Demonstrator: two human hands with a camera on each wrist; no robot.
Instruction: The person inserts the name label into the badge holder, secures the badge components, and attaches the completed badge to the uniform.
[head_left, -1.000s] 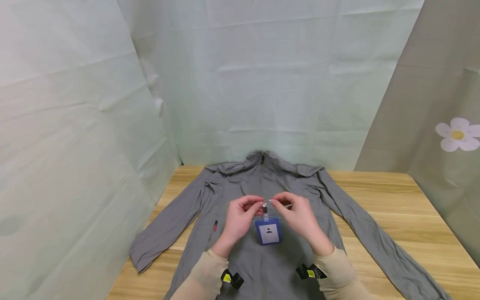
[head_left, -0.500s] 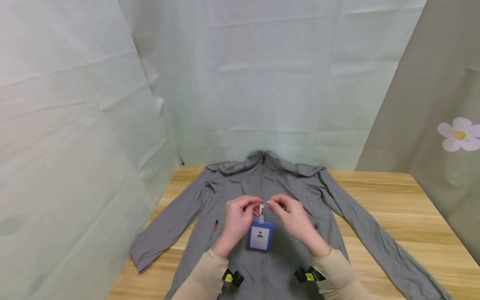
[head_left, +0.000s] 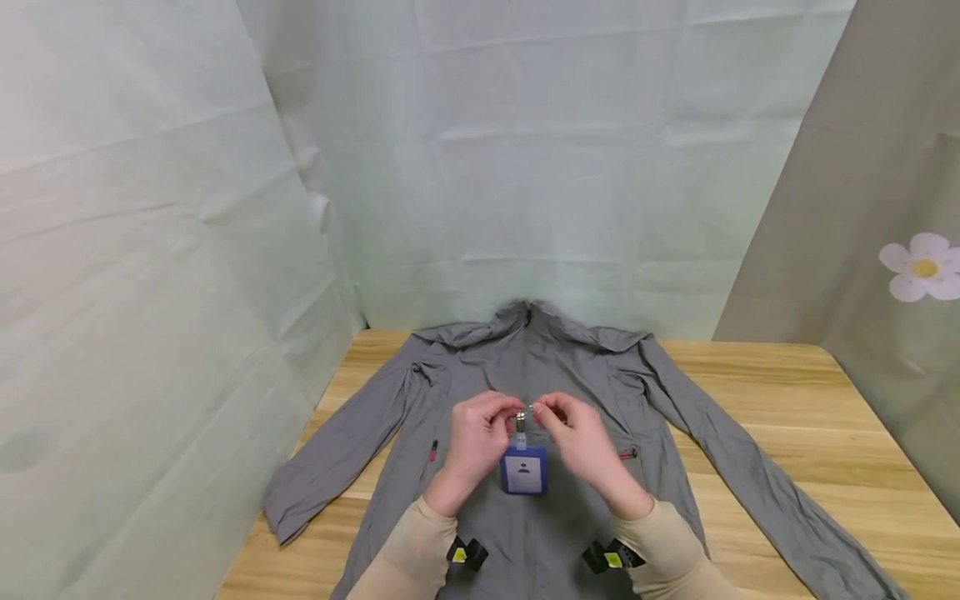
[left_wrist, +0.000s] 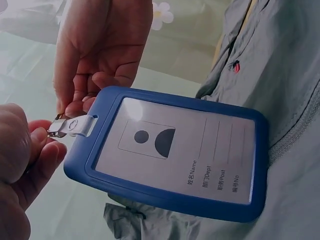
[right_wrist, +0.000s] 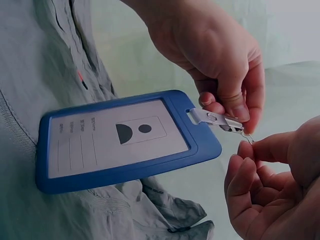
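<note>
A blue-framed ID badge [head_left: 524, 472] with a white card hangs above the grey jacket [head_left: 517, 550]. My left hand [head_left: 474, 437] pinches the metal clip [right_wrist: 232, 124] on the badge's clear strap [right_wrist: 202, 117], between thumb and fingers. Close on the other side, my right hand [head_left: 581, 437] pinches a thin wire pin [right_wrist: 248, 136] that sticks out from the clip's end. In the right wrist view the pin stands out from the clip at an angle. Fingers hide part of the clip and the pin's far end.
The jacket lies spread on a wooden table [head_left: 750, 375], collar away from me and sleeves out to both sides. Two red zipper pulls show, one on the left [head_left: 432, 451] and one on the right [head_left: 627, 454]. Pale cloth walls [head_left: 525, 167] stand behind and beside.
The badge has swung left beneath the clip. My right hand has shifted a little left, nearer my left hand, and the jacket's right zipper pull has come into sight.
</note>
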